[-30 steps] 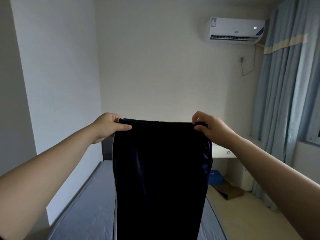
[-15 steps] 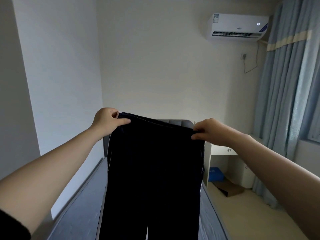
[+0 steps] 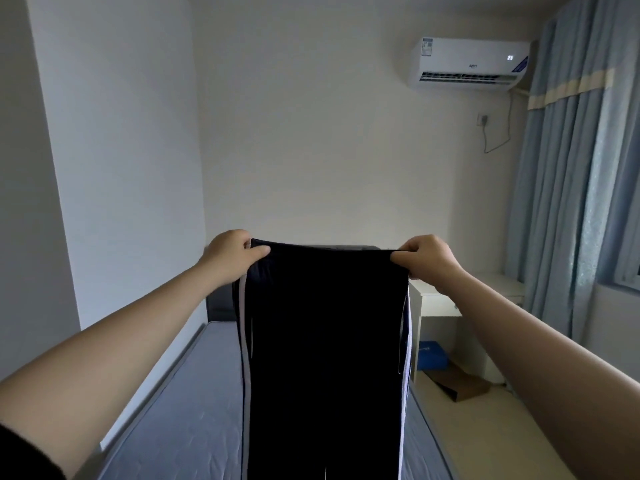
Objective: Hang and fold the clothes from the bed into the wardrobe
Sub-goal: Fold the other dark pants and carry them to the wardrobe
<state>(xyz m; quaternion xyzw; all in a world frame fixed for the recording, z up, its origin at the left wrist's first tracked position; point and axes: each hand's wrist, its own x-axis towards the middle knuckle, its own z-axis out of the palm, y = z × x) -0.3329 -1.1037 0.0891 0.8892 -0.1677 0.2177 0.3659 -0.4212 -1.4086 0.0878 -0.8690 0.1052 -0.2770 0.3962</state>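
Observation:
A pair of dark navy trousers (image 3: 325, 358) with white side stripes hangs in front of me, held up by the waistband over the bed (image 3: 180, 420). My left hand (image 3: 230, 256) pinches the waistband's left corner. My right hand (image 3: 427, 259) pinches its right corner. The waistband is stretched level between both hands. The trouser legs run down past the bottom of the view. The wardrobe is out of sight.
The bed's blue-grey mattress lies along the left wall, with a dark headboard (image 3: 221, 303) at the far end. A white bedside desk (image 3: 460, 306) stands to the right, with a blue box (image 3: 431, 355) and a flat cardboard piece (image 3: 460, 384) beneath. Blue curtains (image 3: 571, 188) hang at right.
The waistband was tilted with my right hand lower half a second ago; it is level now. The trousers hang straighter, with both white side stripes showing.

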